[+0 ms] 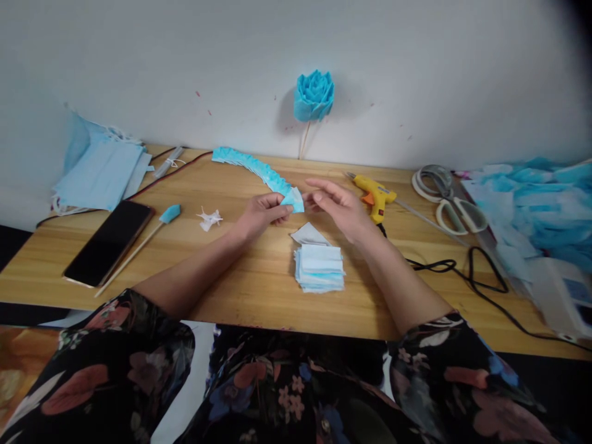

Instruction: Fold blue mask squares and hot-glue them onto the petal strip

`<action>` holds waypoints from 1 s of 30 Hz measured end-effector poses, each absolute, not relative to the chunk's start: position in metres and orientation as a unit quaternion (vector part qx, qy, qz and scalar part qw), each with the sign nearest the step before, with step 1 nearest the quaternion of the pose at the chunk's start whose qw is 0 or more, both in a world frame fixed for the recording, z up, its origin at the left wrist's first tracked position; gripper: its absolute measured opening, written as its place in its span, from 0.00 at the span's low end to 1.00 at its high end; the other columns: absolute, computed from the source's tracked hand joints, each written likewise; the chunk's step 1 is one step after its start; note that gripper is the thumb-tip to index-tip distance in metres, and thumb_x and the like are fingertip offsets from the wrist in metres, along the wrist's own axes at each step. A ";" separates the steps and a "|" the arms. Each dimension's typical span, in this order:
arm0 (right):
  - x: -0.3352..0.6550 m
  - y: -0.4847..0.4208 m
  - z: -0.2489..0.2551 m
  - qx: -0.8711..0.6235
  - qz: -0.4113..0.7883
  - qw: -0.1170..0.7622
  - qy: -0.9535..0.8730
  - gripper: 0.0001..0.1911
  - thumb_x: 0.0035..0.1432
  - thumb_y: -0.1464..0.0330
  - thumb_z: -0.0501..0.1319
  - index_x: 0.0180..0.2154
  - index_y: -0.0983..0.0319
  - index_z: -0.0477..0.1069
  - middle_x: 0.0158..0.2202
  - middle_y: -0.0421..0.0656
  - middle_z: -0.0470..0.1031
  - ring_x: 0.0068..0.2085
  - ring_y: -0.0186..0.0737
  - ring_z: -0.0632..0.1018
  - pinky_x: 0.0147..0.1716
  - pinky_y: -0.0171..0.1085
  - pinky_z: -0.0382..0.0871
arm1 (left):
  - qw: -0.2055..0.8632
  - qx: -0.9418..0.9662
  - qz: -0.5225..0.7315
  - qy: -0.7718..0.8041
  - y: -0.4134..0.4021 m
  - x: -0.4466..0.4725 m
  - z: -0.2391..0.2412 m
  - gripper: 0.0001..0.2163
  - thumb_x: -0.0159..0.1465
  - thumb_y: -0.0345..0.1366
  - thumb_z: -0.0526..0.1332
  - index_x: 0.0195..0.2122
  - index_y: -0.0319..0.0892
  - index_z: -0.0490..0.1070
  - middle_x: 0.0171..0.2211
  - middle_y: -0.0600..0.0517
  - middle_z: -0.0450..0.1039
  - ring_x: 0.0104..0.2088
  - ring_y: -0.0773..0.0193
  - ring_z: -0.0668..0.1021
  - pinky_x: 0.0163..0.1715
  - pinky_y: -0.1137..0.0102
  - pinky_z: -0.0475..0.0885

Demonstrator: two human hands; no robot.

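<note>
Blue strip [259, 168] of folded pieces lies on the table [240, 290], running from the left hand away to the wall in a curve. The left hand [261, 216] pinches its near end, a small folded blue piece [295, 200], between thumb and fingers. The right hand [340, 206] is just beside that end, open, with its fingers stretched toward the piece; whether the fingertips touch it cannot be told.

Below both hands, close to the person, a stack [320, 266] of cut blue squares rests on the table, with one white piece [309, 235] lying at its far edge. Right of the right hand lie a yellow glue gun [375, 197] and scissors [451, 200]. Left of the left hand are a white scrap [209, 218], a stick [139, 246] with a blue tip and a phone [110, 242]. Beyond the hands a blue rose [314, 95] leans on the wall.
</note>
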State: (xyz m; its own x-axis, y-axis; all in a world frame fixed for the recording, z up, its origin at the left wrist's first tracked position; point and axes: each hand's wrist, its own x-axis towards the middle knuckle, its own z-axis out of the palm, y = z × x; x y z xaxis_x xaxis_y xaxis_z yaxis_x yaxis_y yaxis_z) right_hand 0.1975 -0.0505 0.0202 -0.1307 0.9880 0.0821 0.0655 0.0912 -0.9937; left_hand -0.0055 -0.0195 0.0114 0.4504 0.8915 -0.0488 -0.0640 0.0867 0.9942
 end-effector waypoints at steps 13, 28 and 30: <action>0.176 -0.056 0.037 -0.512 0.330 0.441 -0.659 0.09 0.57 0.61 0.67 0.35 0.59 0.78 0.30 0.40 0.77 0.34 0.37 0.75 0.38 0.39 0.71 | 0.598 0.632 0.344 0.354 -0.020 -0.002 0.007 0.17 0.53 0.45 0.71 0.23 0.41 0.65 0.21 0.58 0.60 0.24 0.72 0.63 0.26 0.72 0.56; 0.182 -0.051 0.026 -0.500 0.377 0.476 -0.617 0.14 0.55 0.54 0.68 0.32 0.58 0.75 0.28 0.38 0.74 0.31 0.35 0.72 0.33 0.39 0.68 | 0.612 0.619 0.345 0.350 -0.023 -0.001 0.011 0.18 0.53 0.50 0.71 0.31 0.39 0.76 0.23 0.56 0.69 0.24 0.71 0.67 0.26 0.73 0.62; 0.182 -0.051 0.027 -0.495 0.393 0.474 -0.612 0.15 0.55 0.53 0.68 0.33 0.58 0.75 0.29 0.39 0.74 0.32 0.36 0.73 0.35 0.40 0.70 | 0.614 0.615 0.347 0.353 -0.022 -0.002 0.010 0.17 0.52 0.50 0.71 0.29 0.39 0.75 0.23 0.55 0.70 0.24 0.71 0.68 0.27 0.73 0.63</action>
State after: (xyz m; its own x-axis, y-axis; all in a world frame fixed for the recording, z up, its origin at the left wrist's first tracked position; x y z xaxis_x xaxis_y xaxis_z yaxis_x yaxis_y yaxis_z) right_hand 0.1819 -0.0512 0.0270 -0.0591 0.9797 0.1916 0.2336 0.2002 -0.9515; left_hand -0.0015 -0.0223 0.0104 0.5098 0.8603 -0.0061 0.0081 0.0023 1.0000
